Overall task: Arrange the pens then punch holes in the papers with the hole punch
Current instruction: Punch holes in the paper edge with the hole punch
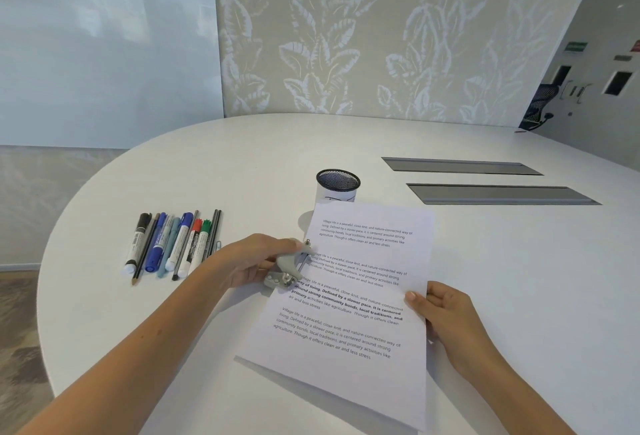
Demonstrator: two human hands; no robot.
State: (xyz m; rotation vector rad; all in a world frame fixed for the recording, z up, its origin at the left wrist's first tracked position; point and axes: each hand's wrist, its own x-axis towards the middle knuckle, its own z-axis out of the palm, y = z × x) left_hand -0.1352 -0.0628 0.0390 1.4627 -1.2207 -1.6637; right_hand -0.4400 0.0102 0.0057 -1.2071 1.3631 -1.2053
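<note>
A printed sheet of paper (349, 299) is held slightly above the white table, its left edge slid into a grey metal hole punch (289, 268). My left hand (254, 261) rests on the punch, fingers over its lever. At the sheet's right edge, my right hand (440, 310) pinches the paper, thumb on top. Several pens and markers (173, 244) lie side by side in a row on the table to the left. An empty black mesh pen cup (337, 185) stands just behind the paper's top edge.
The rounded white table (207, 164) curves away at the left and front. Two grey cable slots (498, 194) are set into the top at the right. A patterned wall panel stands behind the table.
</note>
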